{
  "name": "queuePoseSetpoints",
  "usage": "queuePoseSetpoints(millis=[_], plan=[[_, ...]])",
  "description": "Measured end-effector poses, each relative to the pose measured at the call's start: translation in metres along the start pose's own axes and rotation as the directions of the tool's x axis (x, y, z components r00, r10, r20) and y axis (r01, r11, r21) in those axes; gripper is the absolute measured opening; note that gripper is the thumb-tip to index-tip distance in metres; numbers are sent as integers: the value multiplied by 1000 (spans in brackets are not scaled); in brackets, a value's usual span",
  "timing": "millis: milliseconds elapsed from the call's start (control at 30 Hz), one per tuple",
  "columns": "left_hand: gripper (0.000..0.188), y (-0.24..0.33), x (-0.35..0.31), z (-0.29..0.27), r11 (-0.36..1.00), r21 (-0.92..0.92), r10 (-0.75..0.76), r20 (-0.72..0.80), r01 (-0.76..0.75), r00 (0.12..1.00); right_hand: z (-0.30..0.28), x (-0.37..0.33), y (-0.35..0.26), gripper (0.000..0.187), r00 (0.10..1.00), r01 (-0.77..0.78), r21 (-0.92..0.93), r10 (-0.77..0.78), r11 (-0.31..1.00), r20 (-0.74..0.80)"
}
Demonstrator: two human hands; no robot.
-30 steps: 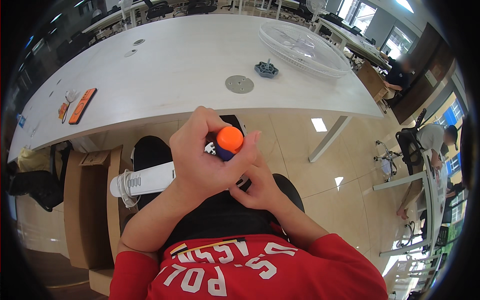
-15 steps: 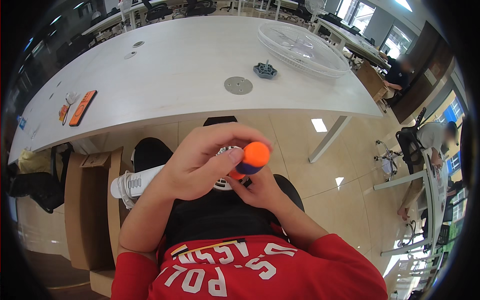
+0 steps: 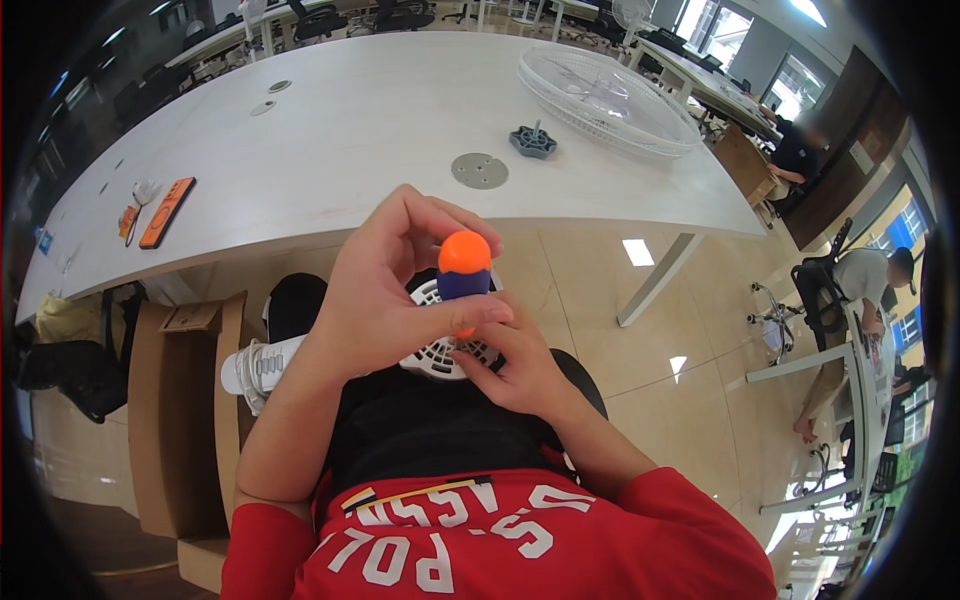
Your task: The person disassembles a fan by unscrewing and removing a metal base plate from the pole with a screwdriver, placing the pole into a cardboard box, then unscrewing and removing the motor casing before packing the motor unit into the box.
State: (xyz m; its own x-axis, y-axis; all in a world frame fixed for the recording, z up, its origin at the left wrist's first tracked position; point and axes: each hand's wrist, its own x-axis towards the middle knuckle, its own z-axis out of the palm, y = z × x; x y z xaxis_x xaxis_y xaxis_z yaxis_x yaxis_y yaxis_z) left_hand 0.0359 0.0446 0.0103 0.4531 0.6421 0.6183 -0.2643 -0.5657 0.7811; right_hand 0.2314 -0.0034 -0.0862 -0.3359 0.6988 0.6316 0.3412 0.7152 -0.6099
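Observation:
A stubby screwdriver [image 3: 465, 284] with an orange-and-dark-blue handle stands nearly upright over my lap, its tip hidden. My left hand [image 3: 385, 290] curls loosely around the handle, thumb across its lower part and fingers bent behind it. Under the tool lies a round white slotted fan housing [image 3: 440, 358], partly covered by my hands. Close against the screwdriver's lower end, my right hand [image 3: 520, 365] rests bent on the housing, with its thumb over the slots. A white fan base or column [image 3: 262, 370] with a coiled white cord lies left of my lap.
On the white table [image 3: 350, 130] ahead are a grey knob [image 3: 533, 141], a clear fan grille [image 3: 610, 100] and an orange box-shaped item [image 3: 167, 213]. An open cardboard box [image 3: 180, 420] stands at my left. Other people sit at far right.
The screwdriver handle has swung left and now stands more upright. My left hand has shifted up and its fingers have loosened around it. More of the white housing shows.

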Motion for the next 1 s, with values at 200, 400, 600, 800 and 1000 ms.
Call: queuePoseSetpoints(millis=[200, 400, 600, 800, 1000], plan=[[57, -10, -2, -1, 975, 206, 101, -79, -83, 992, 4, -1, 3, 20, 999, -41, 14, 41, 999, 6], [68, -3, 8, -17, 832, 439, 255, 238, -338, 937, 5, -4, 9, 20, 1000, -28, 50, 28, 998, 4], [52, 6, 1, -11, 988, 152, -7, 133, -14, 991, -1, -3, 3, 19, 999, -49, 88, 48, 995, 17], [48, 1, 6, -9, 815, 521, 280, 33, -255, 960, -9, -4, 11, 29, 995, -37, 107, 27, 994, 96], [44, -9, 3, -12, 816, 485, 287, 130, -313, 949, -11, -3, 8, 36, 993, -8, 87, -2, 996, 117]])
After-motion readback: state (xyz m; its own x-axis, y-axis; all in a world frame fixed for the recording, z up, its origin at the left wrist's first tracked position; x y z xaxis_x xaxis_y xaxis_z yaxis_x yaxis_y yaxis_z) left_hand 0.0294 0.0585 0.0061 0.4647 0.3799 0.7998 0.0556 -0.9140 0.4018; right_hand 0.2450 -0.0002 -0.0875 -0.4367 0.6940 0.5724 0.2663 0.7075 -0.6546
